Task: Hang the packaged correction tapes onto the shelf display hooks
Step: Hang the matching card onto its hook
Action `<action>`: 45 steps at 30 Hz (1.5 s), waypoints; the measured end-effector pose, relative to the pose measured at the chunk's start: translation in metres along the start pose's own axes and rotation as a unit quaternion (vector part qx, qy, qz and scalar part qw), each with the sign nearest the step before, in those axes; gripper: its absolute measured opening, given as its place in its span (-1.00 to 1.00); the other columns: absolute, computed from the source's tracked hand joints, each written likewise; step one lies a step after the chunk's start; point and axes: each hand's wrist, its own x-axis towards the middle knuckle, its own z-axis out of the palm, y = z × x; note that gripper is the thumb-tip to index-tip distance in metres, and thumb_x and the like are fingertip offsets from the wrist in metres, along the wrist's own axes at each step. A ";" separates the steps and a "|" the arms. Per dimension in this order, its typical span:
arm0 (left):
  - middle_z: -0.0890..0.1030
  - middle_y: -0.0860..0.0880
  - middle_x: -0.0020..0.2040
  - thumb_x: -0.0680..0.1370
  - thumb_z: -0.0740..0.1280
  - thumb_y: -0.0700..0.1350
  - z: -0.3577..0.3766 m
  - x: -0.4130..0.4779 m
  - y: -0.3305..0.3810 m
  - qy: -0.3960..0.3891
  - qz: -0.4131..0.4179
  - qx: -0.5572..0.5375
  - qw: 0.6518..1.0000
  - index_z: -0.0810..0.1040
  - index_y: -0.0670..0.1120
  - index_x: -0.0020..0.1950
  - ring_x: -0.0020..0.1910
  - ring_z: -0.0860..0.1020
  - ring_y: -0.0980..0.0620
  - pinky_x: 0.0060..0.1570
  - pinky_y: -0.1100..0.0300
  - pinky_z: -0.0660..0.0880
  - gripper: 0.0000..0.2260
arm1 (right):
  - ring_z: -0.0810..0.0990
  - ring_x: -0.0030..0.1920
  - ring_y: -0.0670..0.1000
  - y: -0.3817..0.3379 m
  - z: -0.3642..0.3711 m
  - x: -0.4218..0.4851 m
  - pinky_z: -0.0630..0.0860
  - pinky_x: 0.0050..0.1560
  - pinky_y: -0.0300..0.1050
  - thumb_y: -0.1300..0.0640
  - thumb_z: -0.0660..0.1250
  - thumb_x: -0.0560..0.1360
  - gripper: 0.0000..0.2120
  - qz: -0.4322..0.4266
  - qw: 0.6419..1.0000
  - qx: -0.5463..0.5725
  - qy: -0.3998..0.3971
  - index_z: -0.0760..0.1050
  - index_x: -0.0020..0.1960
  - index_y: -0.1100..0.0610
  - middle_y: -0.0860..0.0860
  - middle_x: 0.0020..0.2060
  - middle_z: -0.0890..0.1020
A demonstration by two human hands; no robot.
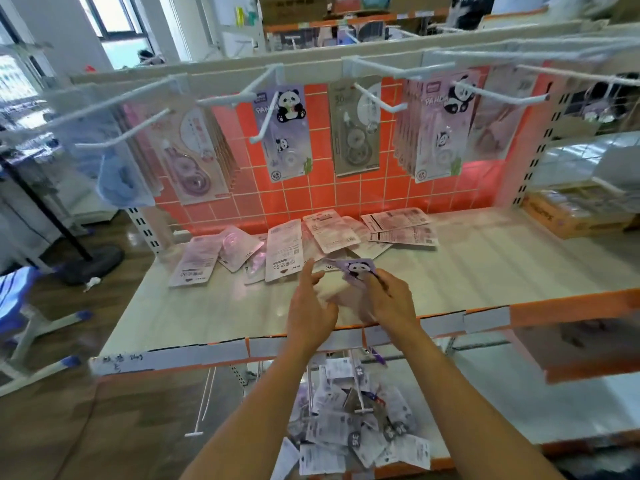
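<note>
My right hand (389, 297) pinches a purple panda correction tape pack (355, 268) just above the white shelf (485, 265). My left hand (310, 306) hovers beside it with fingers stretched, holding nothing. Several loose packs (284, 249) lie face down along the back of the shelf. White display hooks (265, 121) jut out from the orange grid panel (322, 188). Panda packs (285, 131) hang on one hook, and a thicker stack of panda packs (438, 128) hangs on a hook to the right. Pink packs (195, 157) hang at left.
A grey pack (355, 128) hangs between the panda groups. A heap of packs (360, 427) lies on the lower shelf under my arms. A cardboard box (575, 213) sits at right. A blue-tipped stool (31, 320) and a black stand base (93, 265) are at left.
</note>
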 end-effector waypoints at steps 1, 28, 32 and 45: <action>0.49 -0.06 0.33 0.47 0.38 -0.20 -0.001 -0.001 0.001 -0.008 0.007 -0.008 1.000 0.15 -0.02 0.52 0.28 0.47 -0.03 0.21 0.13 0.43 -0.32 | 0.42 -0.32 0.00 -0.006 -0.002 -0.001 0.34 -0.33 -0.17 0.02 0.24 0.60 -0.70 0.019 0.999 0.045 0.013 0.57 -0.13 0.21 0.09 -0.35 0.50; 0.68 -0.01 -0.02 0.50 0.43 -0.16 -0.045 -0.046 0.074 0.114 -0.053 -0.320 0.939 0.56 0.02 0.12 -0.02 0.65 0.00 -0.02 0.10 0.60 -0.77 | 0.65 -0.11 -0.10 -0.068 0.002 -0.052 0.55 -0.17 -0.28 0.21 0.21 0.60 -0.83 0.016 0.977 0.210 0.015 0.55 0.09 0.06 -0.05 -0.10 0.68; 0.68 -0.03 -0.01 0.50 0.43 -0.16 -0.059 -0.051 0.087 0.133 -0.038 -0.352 0.926 0.56 0.01 0.14 -0.02 0.65 0.01 -0.07 0.16 0.58 -0.76 | 0.65 -0.09 -0.17 -0.082 0.003 -0.062 0.56 -0.14 -0.27 0.21 0.20 0.61 -0.79 -0.015 0.978 0.208 -0.007 0.55 0.10 -0.02 -0.12 -0.11 0.69; 0.69 -0.01 0.00 0.52 0.38 -0.20 -0.112 -0.060 0.099 0.116 0.010 -0.355 0.927 0.57 0.03 0.10 0.04 0.64 0.00 0.03 0.10 0.58 -0.80 | 0.65 -0.09 -0.04 -0.115 0.027 -0.063 0.56 -0.09 -0.17 0.26 0.22 0.59 -0.81 -0.043 0.965 0.258 -0.005 0.59 0.02 0.09 -0.03 -0.13 0.70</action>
